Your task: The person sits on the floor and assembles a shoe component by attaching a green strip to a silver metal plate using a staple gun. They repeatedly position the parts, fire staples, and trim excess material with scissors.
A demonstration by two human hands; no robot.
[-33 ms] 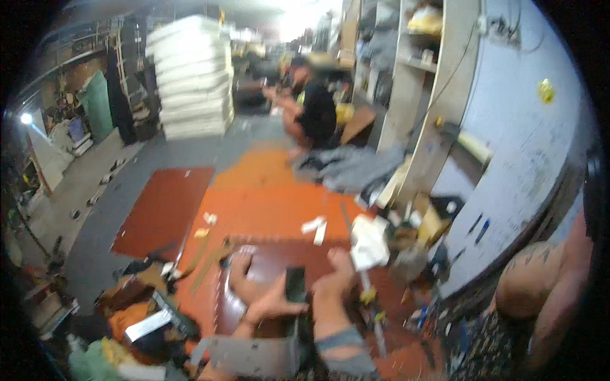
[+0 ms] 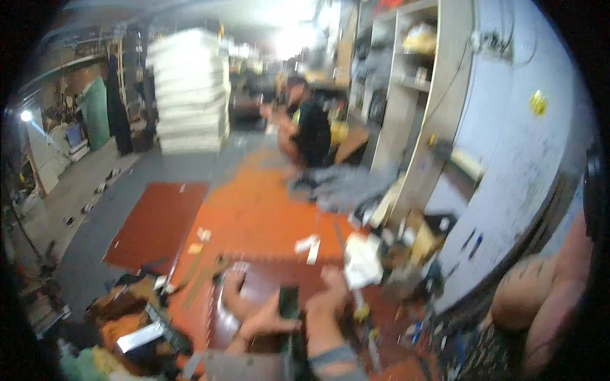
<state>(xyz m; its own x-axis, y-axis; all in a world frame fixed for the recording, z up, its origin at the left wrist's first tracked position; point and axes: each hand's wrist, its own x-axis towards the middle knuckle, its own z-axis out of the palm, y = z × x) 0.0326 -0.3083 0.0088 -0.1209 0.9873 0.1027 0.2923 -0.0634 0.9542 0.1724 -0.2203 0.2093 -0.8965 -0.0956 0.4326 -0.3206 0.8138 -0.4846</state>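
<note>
Low in the middle, my left hand point(image 2: 268, 319) is closed round a dark green rectangular piece point(image 2: 289, 302), with the thumb stretched across below it. Blur hides what the piece is. Just beneath lies a grey flat panel point(image 2: 244, 366) at the lower edge, and a dark upright strip point(image 2: 293, 355) stands beside it. My bare legs reach forward on either side, feet resting on a shiny dark red sheet point(image 2: 254, 289). My right hand does not show.
Scraps and a white box point(image 2: 140, 337) crowd the left. Tools and pens point(image 2: 416, 333) lie right, near a white cloth point(image 2: 362, 260). A co-worker's knee point(image 2: 524, 292) is at far right; another person point(image 2: 311, 130) squats ahead by stacked white sheets point(image 2: 190, 95).
The whole scene sits a little lower and further left in the picture, as the view has tilted. My left hand keeps the dark green piece in about the same pose.
</note>
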